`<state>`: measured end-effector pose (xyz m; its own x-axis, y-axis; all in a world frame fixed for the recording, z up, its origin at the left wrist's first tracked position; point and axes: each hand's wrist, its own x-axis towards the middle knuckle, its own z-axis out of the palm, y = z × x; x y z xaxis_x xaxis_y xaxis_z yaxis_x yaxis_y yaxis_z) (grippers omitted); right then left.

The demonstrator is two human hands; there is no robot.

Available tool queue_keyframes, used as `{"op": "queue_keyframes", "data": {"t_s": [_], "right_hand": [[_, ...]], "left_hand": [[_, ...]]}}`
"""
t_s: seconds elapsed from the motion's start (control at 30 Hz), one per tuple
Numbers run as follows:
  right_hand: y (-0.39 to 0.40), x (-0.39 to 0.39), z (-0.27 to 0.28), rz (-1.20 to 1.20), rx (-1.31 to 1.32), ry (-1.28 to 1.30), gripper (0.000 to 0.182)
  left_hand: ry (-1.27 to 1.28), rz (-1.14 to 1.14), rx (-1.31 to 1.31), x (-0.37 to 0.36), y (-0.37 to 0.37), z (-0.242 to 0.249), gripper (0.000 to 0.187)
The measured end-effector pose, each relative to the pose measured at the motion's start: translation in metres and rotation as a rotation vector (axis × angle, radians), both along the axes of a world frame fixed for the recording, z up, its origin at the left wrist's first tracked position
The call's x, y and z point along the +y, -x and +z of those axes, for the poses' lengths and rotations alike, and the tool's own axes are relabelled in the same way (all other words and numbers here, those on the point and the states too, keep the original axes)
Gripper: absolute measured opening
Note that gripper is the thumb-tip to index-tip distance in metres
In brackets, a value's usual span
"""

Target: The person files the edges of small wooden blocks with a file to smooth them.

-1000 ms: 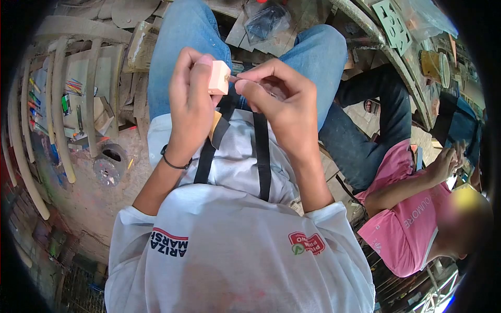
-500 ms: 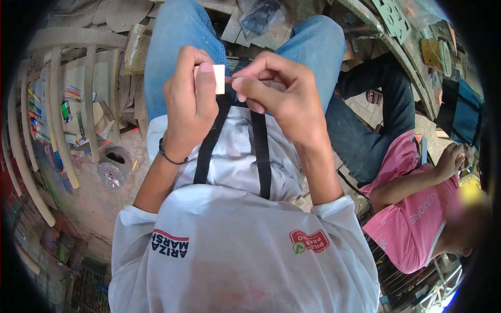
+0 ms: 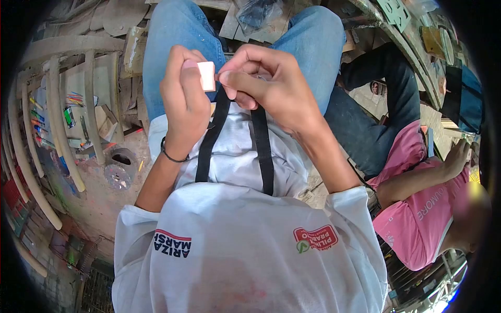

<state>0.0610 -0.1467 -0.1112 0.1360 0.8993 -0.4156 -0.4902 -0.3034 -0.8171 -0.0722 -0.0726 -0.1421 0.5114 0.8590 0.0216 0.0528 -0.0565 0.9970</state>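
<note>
My left hand (image 3: 183, 96) is closed around a small pale block (image 3: 207, 76), its thumb pressed along the near face. The block has a flat, light face turned up and looks like bare wood. Right beside it, my right hand (image 3: 274, 86) is closed in a pinch, with thumb and forefinger tips at the block's right edge. A sliver of something thin and reddish-brown shows at those fingertips; I cannot tell what it is. Both hands are held above my lap, over the black straps (image 3: 264, 151) and blue jeans (image 3: 180, 47).
At the left is a curved wooden rack (image 3: 57, 115), with coloured pens or brushes (image 3: 75, 99) beyond it. A round can (image 3: 119, 167) stands on the floor. On the right sits a person in a pink shirt (image 3: 417, 219). A plastic bag (image 3: 258, 14) lies beyond my knees.
Both hands have shifted slightly left, and the right fingertips are now closer to the block's edge. The block stays in my left hand. The whole view has moved a little.
</note>
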Motion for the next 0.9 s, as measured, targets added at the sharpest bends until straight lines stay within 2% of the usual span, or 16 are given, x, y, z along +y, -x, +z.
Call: {"op": "queue_keyframes", "data": {"t_s": [0.03, 0.07, 0.13, 0.2, 0.37, 0.43, 0.47, 0.5, 0.53, 0.63, 0.67, 0.7, 0.73, 0.8, 0.83, 0.9], "right_hand": [[0.001, 0.0, 0.002, 0.031, -0.156, -0.043, 0.005], [0.001, 0.001, 0.002, 0.028, -0.155, -0.044, 0.005], [0.001, 0.002, 0.002, 0.052, -0.335, -0.114, 0.005], [0.0, 0.002, -0.002, 0.059, -0.425, -0.162, 0.005], [-0.004, 0.003, 0.003, 0.106, -0.666, -0.27, 0.004], [-0.005, 0.004, 0.007, 0.148, -0.847, -0.376, 0.004], [-0.006, 0.005, 0.008, 0.15, -0.846, -0.377, 0.004], [-0.006, 0.007, 0.007, 0.149, -0.899, -0.484, 0.006], [-0.006, 0.008, 0.007, 0.146, -0.952, -0.596, 0.008], [-0.006, 0.006, 0.007, 0.177, -1.007, -0.706, 0.013], [-0.007, 0.004, 0.011, 0.181, -1.006, -0.705, 0.013], [-0.008, 0.003, 0.017, 0.313, -1.046, -0.686, 0.014], [-0.009, 0.001, 0.021, 0.444, -1.083, -0.665, 0.016], [-0.01, 0.002, 0.021, 0.46, -1.139, -0.775, 0.015], [-0.01, 0.001, 0.02, 0.474, -1.188, -0.88, 0.015], [-0.011, 0.002, 0.018, 0.482, -1.198, -0.936, 0.017]], "left_hand": [[0.001, -0.002, 0.002, 0.0, -0.001, 0.002, 0.017], [0.004, 0.018, 0.032, 0.0, -0.002, 0.003, 0.019], [0.003, 0.037, 0.063, 0.0, -0.005, 0.008, 0.022], [0.11, 0.079, 0.057, -0.001, -0.008, 0.012, 0.022], [0.207, 0.054, 0.087, 0.001, -0.004, 0.016, 0.023], [0.242, 0.034, 0.075, 0.002, -0.003, 0.019, 0.023], [0.341, 0.031, 0.036, 0.0, -0.004, 0.023, 0.023], [0.443, 0.027, -0.004, 0.0, -0.003, 0.025, 0.022], [0.441, 0.028, -0.005, 0.0, -0.001, 0.027, 0.022], [0.535, -0.028, 0.011, 0.0, 0.003, 0.029, 0.022], [0.652, -0.011, 0.024, 0.0, 0.004, 0.03, 0.023], [0.768, 0.007, 0.036, 0.0, 0.004, 0.031, 0.023], [0.767, 0.01, 0.035, 0.002, 0.006, 0.031, 0.023], [1.007, -0.153, 0.092, 0.009, 0.013, 0.029, 0.028], [1.007, -0.148, 0.091, 0.012, 0.017, 0.026, 0.028], [1.358, -0.404, 0.051, 0.017, 0.019, 0.019, 0.03]]}}
